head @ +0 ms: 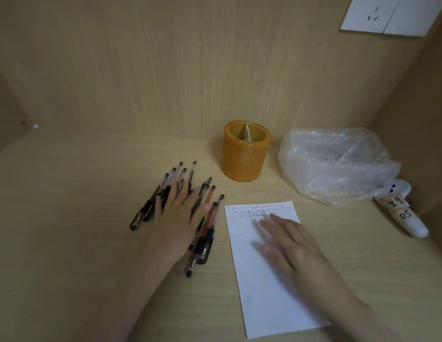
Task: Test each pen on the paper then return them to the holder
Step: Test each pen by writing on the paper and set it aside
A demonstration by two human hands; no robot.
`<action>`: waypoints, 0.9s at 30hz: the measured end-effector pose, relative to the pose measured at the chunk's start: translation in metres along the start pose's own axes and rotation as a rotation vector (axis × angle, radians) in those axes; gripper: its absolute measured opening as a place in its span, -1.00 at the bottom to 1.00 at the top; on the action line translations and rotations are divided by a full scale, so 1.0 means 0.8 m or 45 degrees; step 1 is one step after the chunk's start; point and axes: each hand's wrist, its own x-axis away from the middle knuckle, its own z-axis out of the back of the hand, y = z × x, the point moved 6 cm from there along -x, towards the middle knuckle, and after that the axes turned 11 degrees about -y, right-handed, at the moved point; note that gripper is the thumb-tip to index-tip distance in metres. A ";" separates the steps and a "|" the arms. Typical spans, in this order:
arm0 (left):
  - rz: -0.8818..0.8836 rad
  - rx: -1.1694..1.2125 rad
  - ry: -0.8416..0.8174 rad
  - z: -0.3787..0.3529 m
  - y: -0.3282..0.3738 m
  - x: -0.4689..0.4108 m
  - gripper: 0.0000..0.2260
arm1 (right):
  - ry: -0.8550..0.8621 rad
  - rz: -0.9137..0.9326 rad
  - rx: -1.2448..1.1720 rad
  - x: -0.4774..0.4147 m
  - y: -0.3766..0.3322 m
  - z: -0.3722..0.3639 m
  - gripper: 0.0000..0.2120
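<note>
"D5" on tube, 正 on paper

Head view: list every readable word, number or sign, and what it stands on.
"正", repeated in black and red rows: top of the paper.
"D5": lower label on the white tube.
Upper label on that tube: handwritten, too blurred to read.
Pens and holder: nothing legible.

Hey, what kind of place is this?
Probably a study desk in a wooden alcove: a wall socket on the panelling, an orange pen holder, loose pens and written-on paper.
</note>
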 end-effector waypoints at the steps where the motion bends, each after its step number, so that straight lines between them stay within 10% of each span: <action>1: -0.051 0.092 0.065 0.006 0.001 0.001 -0.56 | 0.081 -0.006 -0.044 -0.004 -0.008 0.011 -0.53; 6: -0.248 0.232 0.364 0.029 0.009 0.022 -0.76 | -0.167 -0.239 -0.215 -0.058 -0.049 0.007 -0.72; 16: -0.388 -0.352 0.052 -0.021 -0.005 0.023 -0.38 | -0.286 -0.290 -0.231 -0.107 -0.093 -0.016 -0.78; 27: -0.604 0.142 -0.049 -0.001 -0.004 0.028 -0.44 | -0.374 -0.346 -0.525 -0.130 -0.096 -0.023 -0.71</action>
